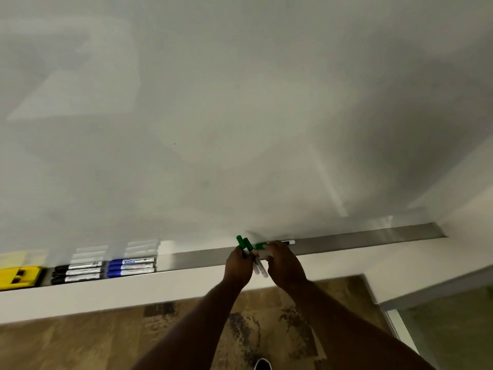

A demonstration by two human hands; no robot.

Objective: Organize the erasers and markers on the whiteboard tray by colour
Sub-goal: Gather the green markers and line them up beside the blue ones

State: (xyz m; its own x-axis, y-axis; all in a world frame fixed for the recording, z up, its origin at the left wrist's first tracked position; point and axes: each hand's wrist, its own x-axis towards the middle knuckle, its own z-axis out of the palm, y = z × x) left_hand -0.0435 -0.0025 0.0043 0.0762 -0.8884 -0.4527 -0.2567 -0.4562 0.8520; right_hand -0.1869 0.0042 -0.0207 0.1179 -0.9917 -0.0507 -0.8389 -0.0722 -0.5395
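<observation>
From the head camera, a long brushed-metal tray [373,237] runs along the foot of a smooth, glossy whiteboard [240,116]. The left hand [238,265] is curled in a fist around two green-capped markers [246,249], slim white cylinders that stand steeply, caps up toward the board and tail ends down past the palm. The right hand [284,260], fingers bent, covers a third green marker [260,246] lying lengthwise on the tray; whether it grips that marker cannot be told. A black-ended marker [289,242] pokes out just beyond it, also lying along the tray. Far left, black markers [77,272] and blue markers [132,267] lie in neat stacks lengthwise, beside a blocky yellow eraser [20,276]. Below lies mottled brown carpet [80,340].
</observation>
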